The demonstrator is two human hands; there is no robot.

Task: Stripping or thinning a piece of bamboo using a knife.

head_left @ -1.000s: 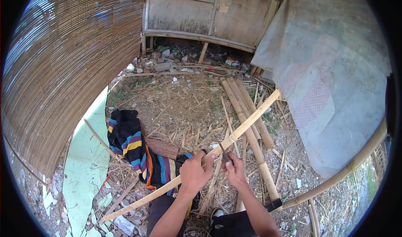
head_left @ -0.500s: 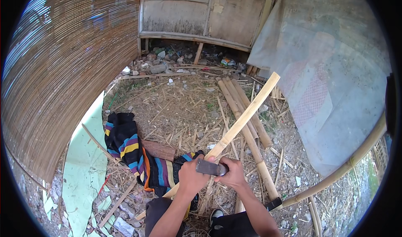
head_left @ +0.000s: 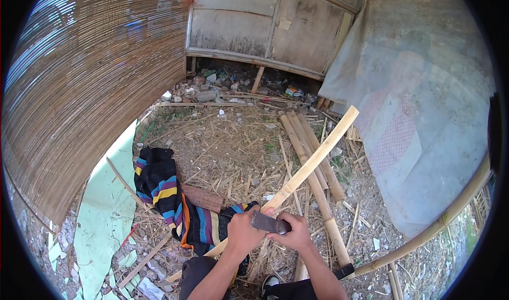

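A long pale split-bamboo strip (head_left: 313, 159) slants from the lower left, across my knees, to a squared end at the upper right. My left hand (head_left: 245, 231) is closed around it near the middle. A dark tool with a broad, flat metal blade (head_left: 268, 223) lies across the strip beside the left fingers. My right hand (head_left: 295, 234) grips the tool's right end, thumb and fingers pressed round it. How the blade's edge meets the bamboo is hidden.
A striped cloth (head_left: 164, 188) and a wood block (head_left: 201, 197) lie left of centre. Bamboo poles (head_left: 318, 186) rest on the ground at right. A slatted bamboo screen (head_left: 90, 93) stands left, a translucent sheet (head_left: 408, 141) right. A curved pole (head_left: 429, 244) crosses the lower right.
The whole scene has shifted slightly downward in the view. The blade has tilted a little, its right end lower. Both hands keep their holds.
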